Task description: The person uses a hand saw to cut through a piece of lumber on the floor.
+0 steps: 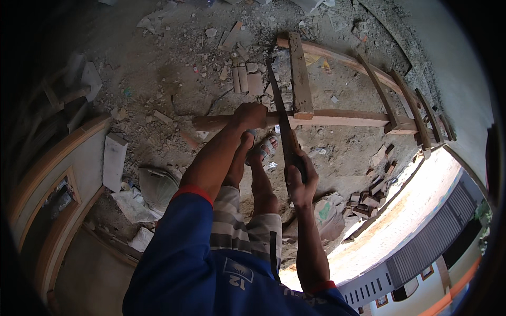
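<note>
My right hand (304,180) is closed round the handle of a handsaw (281,102), whose long dark blade points away from me. The blade lies across a wooden beam (211,122), just left of a short crosspiece (300,79) on a ladder-like timber frame. Left of the blade, my left hand (251,115) is closed over the same beam. How deep the saw sits in the wood cannot be made out. My sandalled foot (265,149) is on the ground close under the beam.
The frame's other rungs (411,108) stretch right toward a wall (458,68). Rubble and wood offcuts (240,79) litter the dirt floor. Broken bricks (366,203) and a crumpled sack (329,216) lie at the right. A wood-framed panel (68,174) and a bucket-like container (158,187) stand at the left.
</note>
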A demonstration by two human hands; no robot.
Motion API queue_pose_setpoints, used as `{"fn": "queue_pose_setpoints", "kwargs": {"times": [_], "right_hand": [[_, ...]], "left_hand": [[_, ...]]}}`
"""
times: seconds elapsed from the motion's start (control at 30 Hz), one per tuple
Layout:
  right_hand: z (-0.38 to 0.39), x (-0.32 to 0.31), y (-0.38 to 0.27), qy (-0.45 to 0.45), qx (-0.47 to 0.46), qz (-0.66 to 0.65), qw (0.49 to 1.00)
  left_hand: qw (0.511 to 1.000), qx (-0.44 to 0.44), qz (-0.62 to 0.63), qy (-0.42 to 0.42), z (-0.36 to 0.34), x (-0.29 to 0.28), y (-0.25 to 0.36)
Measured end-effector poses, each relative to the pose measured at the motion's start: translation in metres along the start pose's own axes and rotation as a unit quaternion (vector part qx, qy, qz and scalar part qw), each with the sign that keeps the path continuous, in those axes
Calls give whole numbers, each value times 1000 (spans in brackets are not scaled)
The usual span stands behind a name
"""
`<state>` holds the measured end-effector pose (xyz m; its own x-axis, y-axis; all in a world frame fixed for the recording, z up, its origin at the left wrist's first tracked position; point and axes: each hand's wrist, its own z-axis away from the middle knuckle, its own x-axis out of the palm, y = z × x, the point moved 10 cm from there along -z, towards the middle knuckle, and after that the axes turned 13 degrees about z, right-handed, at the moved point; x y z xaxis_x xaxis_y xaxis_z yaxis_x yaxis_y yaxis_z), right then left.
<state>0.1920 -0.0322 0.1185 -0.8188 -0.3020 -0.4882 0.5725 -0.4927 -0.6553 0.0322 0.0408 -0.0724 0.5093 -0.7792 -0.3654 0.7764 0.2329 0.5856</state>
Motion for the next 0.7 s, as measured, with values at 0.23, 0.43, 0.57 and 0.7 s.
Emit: {"fn": "queue_pose_setpoints", "kwargs": {"times": [0.23,0.43,0.57,0.7], "right_hand": [[145,-76,6,10,-14,-13,1000],[-47,-2,1,31,-42,-68,996],[24,-20,-13,12,-38,11,999],[167,-93,2,19,19,-5,1000]], "left_hand": [[1000,-17,18,-2,-5,-23,-2],[1000,16,14,16,-9,-12,14],[999,-35,-2,-22,-8,-4,-12],[1000,-8,17,5,0,-17,3]]}}
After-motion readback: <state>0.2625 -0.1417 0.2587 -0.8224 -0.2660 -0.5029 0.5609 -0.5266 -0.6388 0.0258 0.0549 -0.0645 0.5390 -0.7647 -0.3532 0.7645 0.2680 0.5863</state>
